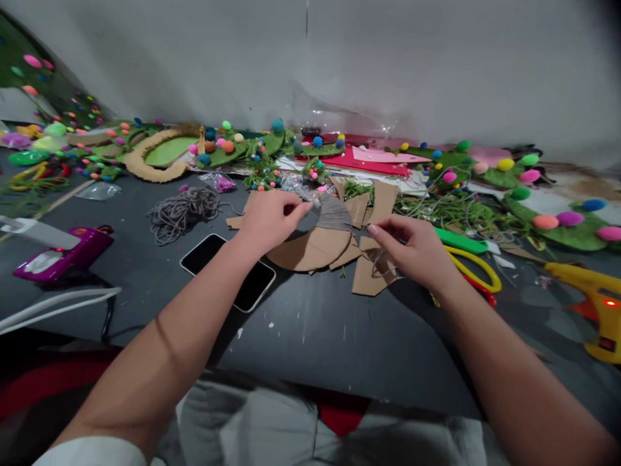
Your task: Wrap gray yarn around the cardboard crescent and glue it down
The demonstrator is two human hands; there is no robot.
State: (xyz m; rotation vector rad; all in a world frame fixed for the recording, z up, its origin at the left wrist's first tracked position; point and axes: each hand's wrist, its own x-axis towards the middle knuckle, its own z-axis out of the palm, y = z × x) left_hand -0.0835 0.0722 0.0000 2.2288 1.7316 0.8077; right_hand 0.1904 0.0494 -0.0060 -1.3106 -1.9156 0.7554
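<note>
Cardboard crescent (310, 251), part-wrapped in gray yarn (334, 213), lies mid-desk (310, 336). Right hand (412, 249) pinches a yarn strand over cardboard scraps (371, 277). Left hand (272, 220) at the crescent's upper left, fingers curled; can't tell if gripping. Phone (252, 285) under left forearm, toward front edge. Scissors (478, 272) crowd right wrist. Yellow glue gun (594, 291) near right edge; leaves and pompoms line the back.
</note>
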